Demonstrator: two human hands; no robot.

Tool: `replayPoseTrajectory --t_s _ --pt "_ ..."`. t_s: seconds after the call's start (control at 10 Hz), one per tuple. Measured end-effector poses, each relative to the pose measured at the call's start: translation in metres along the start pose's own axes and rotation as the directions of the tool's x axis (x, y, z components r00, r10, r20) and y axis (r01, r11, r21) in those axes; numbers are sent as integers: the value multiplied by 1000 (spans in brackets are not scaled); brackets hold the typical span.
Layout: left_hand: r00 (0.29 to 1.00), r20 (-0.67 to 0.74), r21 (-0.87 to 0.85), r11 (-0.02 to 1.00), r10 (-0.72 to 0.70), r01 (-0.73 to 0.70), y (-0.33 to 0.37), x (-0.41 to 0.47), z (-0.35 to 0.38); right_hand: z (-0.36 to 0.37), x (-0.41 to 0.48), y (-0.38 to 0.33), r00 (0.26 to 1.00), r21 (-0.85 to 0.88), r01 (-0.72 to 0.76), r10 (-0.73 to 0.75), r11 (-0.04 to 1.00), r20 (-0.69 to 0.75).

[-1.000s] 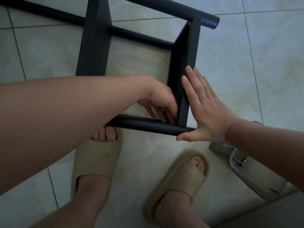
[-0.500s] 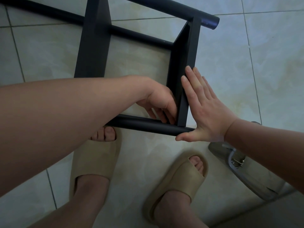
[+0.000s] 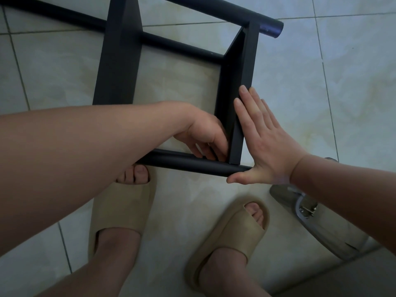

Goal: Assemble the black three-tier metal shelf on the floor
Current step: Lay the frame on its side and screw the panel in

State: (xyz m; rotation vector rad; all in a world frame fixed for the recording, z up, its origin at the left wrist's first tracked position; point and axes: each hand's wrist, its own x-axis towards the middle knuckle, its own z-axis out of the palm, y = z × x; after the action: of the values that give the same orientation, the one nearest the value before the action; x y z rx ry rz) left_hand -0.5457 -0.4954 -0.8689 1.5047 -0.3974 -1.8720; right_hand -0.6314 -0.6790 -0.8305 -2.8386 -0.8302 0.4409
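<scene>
The black metal shelf lies on its side on the tiled floor. Its end tier panel (image 3: 240, 78) stands on edge between a near round post (image 3: 184, 162) and a far post (image 3: 225, 11). A second tier panel (image 3: 120, 58) stands further left. My right hand (image 3: 263, 140) presses flat, fingers straight, against the outer face of the end panel, thumb at the near post's tip. My left hand (image 3: 205, 133) reaches inside the frame, fingers curled at the corner where the end panel meets the near post; what the fingertips hold is hidden.
My two feet in beige slippers (image 3: 122, 211) (image 3: 231, 236) stand just in front of the near post. A grey metal object with screws (image 3: 310, 219) lies on the floor at the right, under my right forearm. A third post (image 3: 64, 12) runs along the floor behind.
</scene>
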Motion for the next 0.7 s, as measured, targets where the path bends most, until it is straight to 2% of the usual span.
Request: replayPoseTrajectory --t_s 0.7 --pt "999 -32 -30 1000 4 -5 0 6 -1 -2 0 -1 1000 2 -6 6 1000 3"
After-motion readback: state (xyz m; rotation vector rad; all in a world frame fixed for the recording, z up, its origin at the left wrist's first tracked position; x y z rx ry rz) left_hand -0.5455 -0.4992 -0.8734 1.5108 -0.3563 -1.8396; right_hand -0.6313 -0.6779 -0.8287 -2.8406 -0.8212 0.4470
